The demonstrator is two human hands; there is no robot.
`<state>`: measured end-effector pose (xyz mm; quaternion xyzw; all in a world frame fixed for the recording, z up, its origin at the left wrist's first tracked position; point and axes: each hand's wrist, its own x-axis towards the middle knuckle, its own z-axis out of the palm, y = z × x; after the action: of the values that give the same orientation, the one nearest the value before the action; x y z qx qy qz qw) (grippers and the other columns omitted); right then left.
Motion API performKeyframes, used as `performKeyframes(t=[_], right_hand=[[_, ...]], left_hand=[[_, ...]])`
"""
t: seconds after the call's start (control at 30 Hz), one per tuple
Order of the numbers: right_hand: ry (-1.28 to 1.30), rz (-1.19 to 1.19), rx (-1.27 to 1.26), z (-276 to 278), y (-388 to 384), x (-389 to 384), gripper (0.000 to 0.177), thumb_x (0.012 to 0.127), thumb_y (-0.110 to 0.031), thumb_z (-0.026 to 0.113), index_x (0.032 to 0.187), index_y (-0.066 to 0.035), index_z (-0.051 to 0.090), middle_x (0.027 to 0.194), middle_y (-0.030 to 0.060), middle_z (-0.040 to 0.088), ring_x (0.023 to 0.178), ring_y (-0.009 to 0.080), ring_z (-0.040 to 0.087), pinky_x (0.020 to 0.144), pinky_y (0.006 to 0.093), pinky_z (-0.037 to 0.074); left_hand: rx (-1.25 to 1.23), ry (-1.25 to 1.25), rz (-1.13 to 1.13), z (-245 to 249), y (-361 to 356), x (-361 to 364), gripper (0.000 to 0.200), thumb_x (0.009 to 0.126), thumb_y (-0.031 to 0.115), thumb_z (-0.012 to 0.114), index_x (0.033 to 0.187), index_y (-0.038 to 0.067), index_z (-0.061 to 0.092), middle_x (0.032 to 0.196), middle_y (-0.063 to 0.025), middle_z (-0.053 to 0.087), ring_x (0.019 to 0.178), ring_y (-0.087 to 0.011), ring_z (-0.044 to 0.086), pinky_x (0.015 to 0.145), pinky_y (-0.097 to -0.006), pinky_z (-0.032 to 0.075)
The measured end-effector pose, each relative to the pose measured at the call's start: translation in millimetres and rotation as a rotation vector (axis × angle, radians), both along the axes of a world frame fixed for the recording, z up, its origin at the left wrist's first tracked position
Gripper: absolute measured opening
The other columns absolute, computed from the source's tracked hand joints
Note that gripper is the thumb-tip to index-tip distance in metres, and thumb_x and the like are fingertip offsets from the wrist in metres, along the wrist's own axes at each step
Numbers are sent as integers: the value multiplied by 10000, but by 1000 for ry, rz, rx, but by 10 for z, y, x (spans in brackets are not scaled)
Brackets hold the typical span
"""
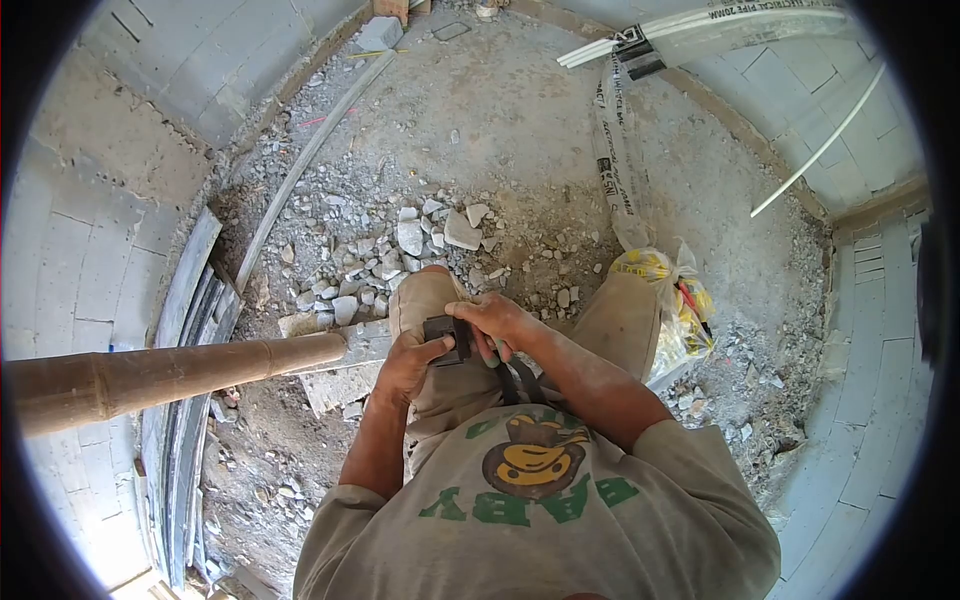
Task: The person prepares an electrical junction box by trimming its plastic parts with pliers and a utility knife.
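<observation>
I hold a small black rectangular object [442,332] with both hands, close over my left thigh; I cannot tell its kind. My left hand [414,357] grips its near side with the thumb across it. My right hand [487,320] closes on its far right corner, thumb and fingers at the edge. Something with green tips [497,352] shows just under the right hand. Dark straps [520,382] hang between my legs, in front of the printed grey shirt [550,520].
A thick brown pole [180,378] juts in from the left. Broken concrete chunks [410,237] lie ahead of my knees. A yellow-printed plastic bag [688,318] sits beside my right leg. White electrical pipes [720,22] lie at upper right, long metal channels [190,330] along the left wall.
</observation>
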<state>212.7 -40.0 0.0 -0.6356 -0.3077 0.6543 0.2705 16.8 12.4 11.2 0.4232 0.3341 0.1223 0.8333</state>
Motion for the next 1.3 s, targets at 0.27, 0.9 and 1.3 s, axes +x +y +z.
performKeyframes(t=[0.27,0.9,1.3], right_hand=[[-9,39,-9,51,20,24,614,890,-541,530,844,60,650,507,146,580,366,227,566,263,331,431],[5,21,-46,-18,49,35,615,853,-563,571,816,44,662,503,145,577,365,238,563,260,345,424],[-35,27,-38,62,70,-2,653,848,-570,572,810,75,660,510,163,589,371,248,572,297,363,462]], left_hand=[[25,113,46,15,-42,-2,320,880,161,651,1142,-22,637,1043,-67,671,930,-141,614,873,-283,460],[-61,-11,59,-55,-16,-23,407,866,156,679,1221,-19,584,1112,-63,648,1023,-137,584,918,-300,436],[-24,61,-1,-91,21,-49,384,854,138,672,1197,-22,608,1077,-71,666,987,-168,613,931,-324,440]])
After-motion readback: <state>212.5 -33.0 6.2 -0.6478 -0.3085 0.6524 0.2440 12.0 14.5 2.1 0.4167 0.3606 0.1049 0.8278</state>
